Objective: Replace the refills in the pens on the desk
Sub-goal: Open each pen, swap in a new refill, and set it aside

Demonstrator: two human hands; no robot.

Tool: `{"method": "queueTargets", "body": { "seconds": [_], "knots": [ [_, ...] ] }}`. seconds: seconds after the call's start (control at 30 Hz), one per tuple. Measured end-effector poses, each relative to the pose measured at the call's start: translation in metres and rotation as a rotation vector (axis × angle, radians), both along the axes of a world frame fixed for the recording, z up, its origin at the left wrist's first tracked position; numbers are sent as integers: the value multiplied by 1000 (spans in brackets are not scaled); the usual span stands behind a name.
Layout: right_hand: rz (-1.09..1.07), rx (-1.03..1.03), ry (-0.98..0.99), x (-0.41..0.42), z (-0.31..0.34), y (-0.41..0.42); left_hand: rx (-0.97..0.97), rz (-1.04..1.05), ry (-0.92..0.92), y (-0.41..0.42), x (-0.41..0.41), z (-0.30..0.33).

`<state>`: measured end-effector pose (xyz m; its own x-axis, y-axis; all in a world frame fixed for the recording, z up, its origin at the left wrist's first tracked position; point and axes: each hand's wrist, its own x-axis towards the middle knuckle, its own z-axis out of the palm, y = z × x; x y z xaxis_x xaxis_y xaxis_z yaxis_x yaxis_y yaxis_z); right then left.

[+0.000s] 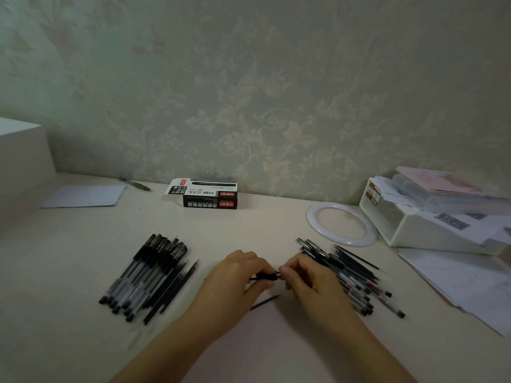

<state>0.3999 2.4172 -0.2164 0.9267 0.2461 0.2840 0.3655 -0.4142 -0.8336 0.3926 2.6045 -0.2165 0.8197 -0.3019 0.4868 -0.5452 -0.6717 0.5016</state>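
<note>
- So the pen (266, 277) we're working on lies pretty much sideways, long axis running left to right, held just above the desk (262, 222) at the middle front, between the two piles.
- Only a short dark stretch of it shows between our hands, so we can't tell which end is the tip.
- Our left hand (237, 277) has its fingers curled around the pen's left part, thumb underneath.
- Our right hand (307, 277) pinches the right end, fingertips bunched close together. It's blurry there, so the exact contact is hard to make out.
- A thin dark refill (264, 302) lies on the desk just below the hands, angled up to the right, its lower end hidden by our left hand.
- Left pile of pens (146, 275) points away and to the right, caps at the far end, with loose refills along its right side.
- Right pile of pens (351, 277) slants the other way, partly hidden behind our right hand.
- Further back there's a black pen box (206, 194), flap open, and a white ring (341, 223) lying flat on the right.
</note>
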Motion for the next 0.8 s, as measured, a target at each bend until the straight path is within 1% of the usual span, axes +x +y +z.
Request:
{"method": "queueTargets", "body": {
  "seconds": [0.13,0.23,0.27,0.33,0.43,0.53,0.73,0.8],
  "knots": [
    [-53,19,-10,-1,0,4,-5,25,-19,-1,0,1],
    [-171,28,-57,2,0,0,26,4,50,1,0,-1],
    [-221,-10,-91,4,-1,-4,61,-8,82,2,0,-3],
    [-283,-159,-162,8,-4,-13,138,-21,154,5,1,-5],
    [-270,-330,-176,11,-11,-15,195,-8,233,6,1,-4],
    [-250,-395,-178,11,-16,-11,236,48,218,8,2,0],
    [-202,-422,-200,9,-19,-9,278,227,152,22,4,7],
    [-204,-361,-176,8,-18,-7,306,287,126,24,5,7]
  ]
}}
